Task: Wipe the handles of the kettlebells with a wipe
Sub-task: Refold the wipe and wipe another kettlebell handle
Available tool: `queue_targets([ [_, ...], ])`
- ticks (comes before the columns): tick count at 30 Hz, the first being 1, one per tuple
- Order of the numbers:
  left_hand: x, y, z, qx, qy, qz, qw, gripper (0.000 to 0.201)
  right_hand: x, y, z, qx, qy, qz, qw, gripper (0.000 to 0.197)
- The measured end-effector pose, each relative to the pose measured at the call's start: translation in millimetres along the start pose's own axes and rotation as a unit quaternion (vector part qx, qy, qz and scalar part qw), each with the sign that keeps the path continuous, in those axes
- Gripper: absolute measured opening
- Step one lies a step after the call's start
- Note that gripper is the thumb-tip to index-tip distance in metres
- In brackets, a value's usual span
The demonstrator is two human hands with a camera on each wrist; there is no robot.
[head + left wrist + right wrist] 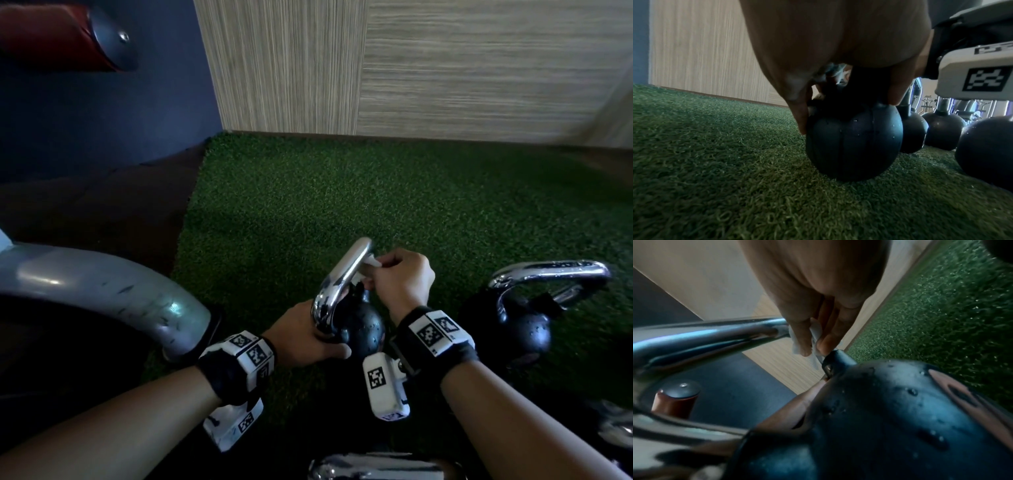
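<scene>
A black kettlebell (363, 329) with a chrome handle (346, 270) stands on green turf in the lower middle of the head view. My left hand (305, 339) grips the near leg of that handle where it meets the ball (855, 142). My right hand (400, 281) pinches a white wipe (371, 262) against the far leg of the handle. In the right wrist view the fingers (830, 337) press the wipe (813, 344) onto the chrome bar (711, 335) just above the black collar. Water drops dot the ball (900, 410).
A second kettlebell (524, 322) with a chrome handle stands to the right, and more kettlebells (943, 131) line up behind. A grey curved machine part (102, 291) lies at the left. Open turf (376, 192) stretches ahead to a wood-grain wall (411, 68).
</scene>
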State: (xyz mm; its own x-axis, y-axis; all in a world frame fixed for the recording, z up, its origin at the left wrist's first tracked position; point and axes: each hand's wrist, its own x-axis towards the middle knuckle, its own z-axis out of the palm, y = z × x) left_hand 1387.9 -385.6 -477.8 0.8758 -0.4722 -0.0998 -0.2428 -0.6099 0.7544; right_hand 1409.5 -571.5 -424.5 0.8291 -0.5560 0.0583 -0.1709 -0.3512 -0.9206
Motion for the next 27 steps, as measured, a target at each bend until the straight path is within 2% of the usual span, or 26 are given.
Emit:
queue_targets([
  [5,-4,-4,4,-0.010,0.012,-0.021,1.000,0.088,0,2,1,-0.022,-0.023,0.000,0.999,0.025],
  [9,-5,4,5,0.001,0.008,-0.027,1.000,0.067,-11,6,-5,-0.025,-0.078,0.065,0.994,0.030],
  [12,-9,9,5,0.015,0.000,-0.008,1.000,0.069,-13,8,-17,-0.057,-0.110,0.058,0.991,0.029],
  [15,-16,13,7,0.007,-0.008,0.007,1.000,0.079,-13,6,-38,-0.074,-0.109,0.014,0.991,0.025],
  [17,-18,16,6,0.008,-0.012,0.014,1.000,0.085,-10,-2,-51,-0.112,-0.074,-0.081,0.988,0.013],
  [18,-19,17,5,0.019,-0.014,0.017,1.000,0.087,-8,-7,-54,-0.130,-0.060,-0.137,0.980,0.012],
  [20,-20,24,1,0.053,-0.031,0.021,0.998,0.091,-1,-21,-58,-0.162,-0.068,-0.238,0.955,0.034],
  [21,-22,27,-1,0.074,-0.042,0.026,0.996,0.090,2,-28,-58,-0.180,-0.094,-0.281,0.938,0.042],
  [23,-24,31,-5,0.103,-0.057,0.044,0.992,0.081,8,-42,-57,-0.253,-0.170,-0.349,0.886,0.046],
  [25,-28,36,-8,0.109,-0.041,0.070,0.991,0.065,10,-50,-58,-0.349,-0.232,-0.373,0.828,0.039],
  [27,-30,35,-10,0.126,-0.012,0.088,0.988,0.057,7,-53,-61,-0.388,-0.255,-0.360,0.809,0.036],
])
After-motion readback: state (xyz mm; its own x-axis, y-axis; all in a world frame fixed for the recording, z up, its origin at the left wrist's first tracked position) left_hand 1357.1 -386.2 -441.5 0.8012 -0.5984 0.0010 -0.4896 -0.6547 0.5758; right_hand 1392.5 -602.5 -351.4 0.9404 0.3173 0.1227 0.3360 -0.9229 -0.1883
